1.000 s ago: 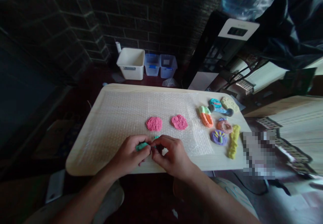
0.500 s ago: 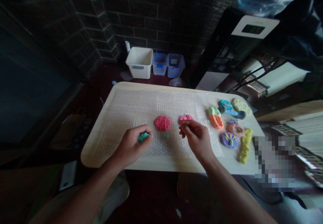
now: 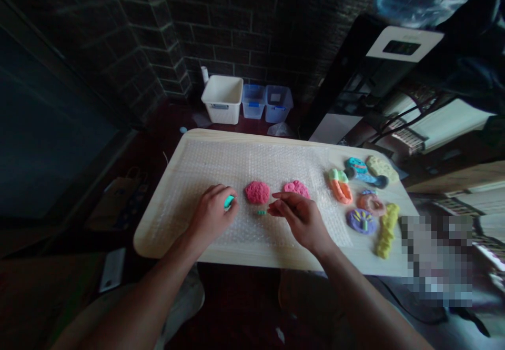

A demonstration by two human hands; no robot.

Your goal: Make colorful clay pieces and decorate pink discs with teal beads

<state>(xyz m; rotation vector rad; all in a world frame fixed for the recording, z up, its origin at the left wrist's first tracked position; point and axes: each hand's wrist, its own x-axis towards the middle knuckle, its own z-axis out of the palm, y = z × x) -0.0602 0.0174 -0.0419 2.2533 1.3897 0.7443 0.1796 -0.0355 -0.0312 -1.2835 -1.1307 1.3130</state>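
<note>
My left hand [image 3: 213,213] is curled round a lump of green modelling clay [image 3: 229,201], part of which shows between thumb and fingers. To its right a crumbly red-pink clay mound [image 3: 257,192] lies on the bubble wrap [image 3: 221,160]. Tiny green clay bits [image 3: 261,212] lie just below that mound. My right hand [image 3: 300,217] hovers to the right of the bits, fingers pointing left and slightly apart, with nothing visible in them. Behind it, a pink clay piece with rounded lobes [image 3: 295,187] is partly covered by the hand.
Finished-looking clay shapes crowd the table's right side: an orange-and-green piece [image 3: 341,187], a purple disc [image 3: 360,221], a yellow strip [image 3: 387,230] and several others. Beyond the table [image 3: 158,223] stand a white bin [image 3: 223,97], blue clear boxes [image 3: 253,101] and a water dispenser [image 3: 343,87].
My right hand has moved left toward the green bits, and its fingers have spread from a pinch. My left hand has turned slightly, still round the green clay. The view has shifted a little.
</note>
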